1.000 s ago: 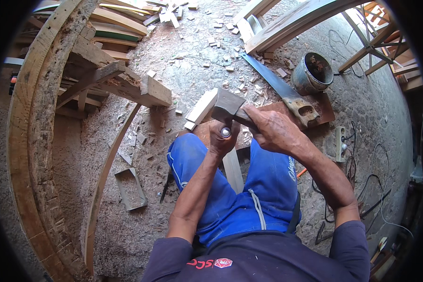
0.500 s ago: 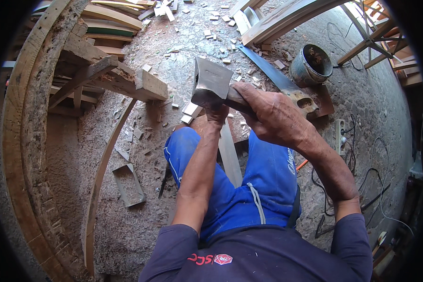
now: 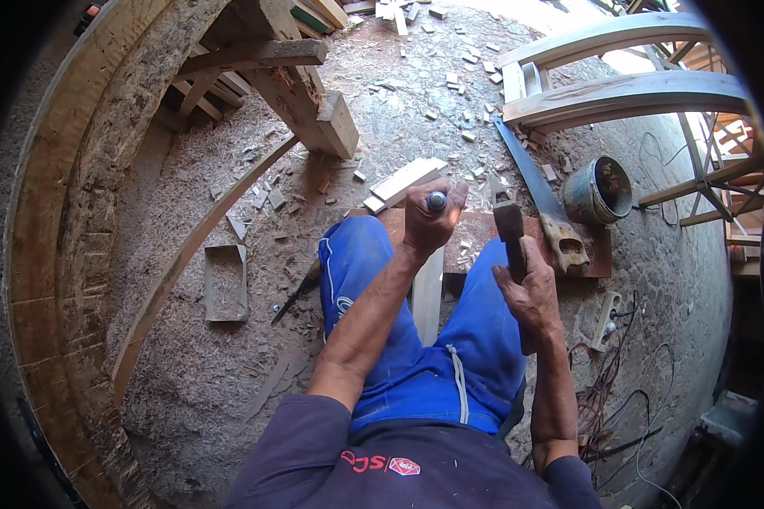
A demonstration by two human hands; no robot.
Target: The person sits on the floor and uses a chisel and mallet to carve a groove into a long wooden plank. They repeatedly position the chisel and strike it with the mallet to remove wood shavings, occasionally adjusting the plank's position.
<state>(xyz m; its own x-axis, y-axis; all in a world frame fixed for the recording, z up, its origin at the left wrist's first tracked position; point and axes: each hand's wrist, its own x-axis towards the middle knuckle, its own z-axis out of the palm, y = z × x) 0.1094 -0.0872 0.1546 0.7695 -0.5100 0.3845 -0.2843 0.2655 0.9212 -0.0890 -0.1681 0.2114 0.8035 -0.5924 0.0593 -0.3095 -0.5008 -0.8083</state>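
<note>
My left hand is wrapped round the upright handle of what looks like a chisel. Only the round, metal-ringed butt shows; its blade is hidden below the fist. Under that hand, a pale wooden strip runs between my thighs. My right hand grips the wooden handle of a hatchet, held over my right thigh. The hatchet head is seen narrow side on, apart from the chisel butt and to its right. Pale wood pieces lie just beyond my left hand.
A handsaw rests partly on a reddish-brown board, near a bucket. Curved timber frames stand at left and far right. An open rectangular box, a power strip, cables and wood chips lie on the floor.
The hatchet has come down and right, away from above my left hand, and its head has turned from broad side to narrow side. The view has shifted, uncovering the handle butt in my left hand.
</note>
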